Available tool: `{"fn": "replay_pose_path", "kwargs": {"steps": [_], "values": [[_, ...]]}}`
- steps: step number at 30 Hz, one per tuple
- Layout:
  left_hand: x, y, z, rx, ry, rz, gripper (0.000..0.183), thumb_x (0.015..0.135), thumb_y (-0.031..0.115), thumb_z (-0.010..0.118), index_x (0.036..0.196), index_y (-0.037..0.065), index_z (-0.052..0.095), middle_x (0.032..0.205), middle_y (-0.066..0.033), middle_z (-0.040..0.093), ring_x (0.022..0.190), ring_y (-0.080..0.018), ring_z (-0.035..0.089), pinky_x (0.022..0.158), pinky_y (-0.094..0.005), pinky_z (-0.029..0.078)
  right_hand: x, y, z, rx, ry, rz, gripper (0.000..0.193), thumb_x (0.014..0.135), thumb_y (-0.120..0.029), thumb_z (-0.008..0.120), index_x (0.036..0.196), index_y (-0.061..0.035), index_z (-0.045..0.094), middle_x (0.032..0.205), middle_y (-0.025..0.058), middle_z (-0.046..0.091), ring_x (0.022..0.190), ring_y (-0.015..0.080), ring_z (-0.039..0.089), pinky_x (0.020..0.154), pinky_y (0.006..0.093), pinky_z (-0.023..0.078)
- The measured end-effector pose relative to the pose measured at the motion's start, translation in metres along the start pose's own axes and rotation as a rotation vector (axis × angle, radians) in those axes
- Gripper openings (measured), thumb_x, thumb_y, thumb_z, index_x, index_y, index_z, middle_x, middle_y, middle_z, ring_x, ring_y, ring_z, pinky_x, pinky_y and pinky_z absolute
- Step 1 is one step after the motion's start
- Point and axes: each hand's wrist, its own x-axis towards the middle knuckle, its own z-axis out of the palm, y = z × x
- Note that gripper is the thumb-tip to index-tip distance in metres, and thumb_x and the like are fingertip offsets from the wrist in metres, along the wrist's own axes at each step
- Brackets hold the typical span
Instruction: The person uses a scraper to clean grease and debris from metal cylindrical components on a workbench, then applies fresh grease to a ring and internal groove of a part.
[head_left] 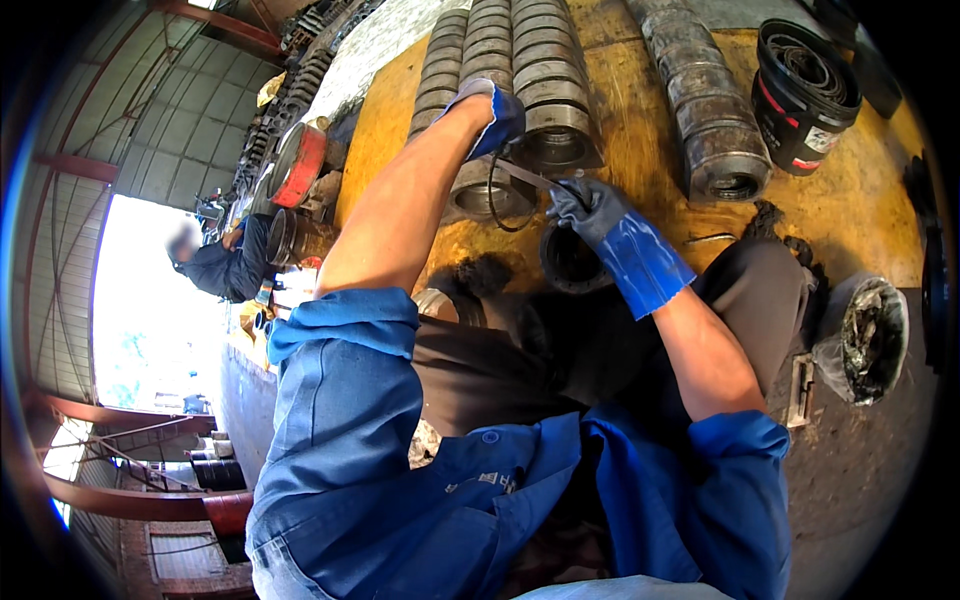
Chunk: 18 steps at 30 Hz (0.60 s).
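Observation:
My left hand, in a blue glove, is closed and hangs over the near ends of the metal ring rows. From its fingers a thin black ring dangles, its upper part meeting the glove. In a blue-grey glove, my right hand grips a flat, narrow metal strip that points left toward the thin ring. Behind the black ring lies the open end of a metal cylinder. Just below my right hand's fingers stands a dark hollow cylinder.
Long rows of grooved metal rings and a separate brown row lie on the yellow worktop. A black bucket holds coiled rings. A bag-lined container sits at right. A person is seated at far left beside a red drum.

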Motion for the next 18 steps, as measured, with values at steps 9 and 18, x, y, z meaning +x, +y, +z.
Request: {"fn": "replay_pose_path", "kwargs": {"steps": [9,18], "values": [[0.034,-0.038,0.029,0.56,0.334,0.455,0.024,0.084,0.014,0.053,0.099,0.007,0.07,0.094,-0.0153,0.068,0.082,-0.03,0.066,0.071,-0.0378,0.052,-0.005,0.006,-0.002,-0.784,-0.061,-0.529,0.023,0.092,-0.032,0.06,0.1,-0.0119,0.07,0.09,0.0115,0.07,0.083,0.0259,0.067,0.072,0.0383,0.051],[-0.022,-0.026,0.021,0.221,0.387,0.406,0.029,0.085,0.019,0.05,0.105,0.008,0.069,0.104,-0.0159,0.068,0.088,-0.0313,0.065,0.076,-0.0404,0.051,-0.02,-0.053,-0.034,-1.009,-0.03,-0.419,0.02,0.082,-0.014,0.064,0.101,-0.015,0.07,0.089,0.0119,0.069,0.085,0.029,0.068,0.073,0.0416,0.054]]}}
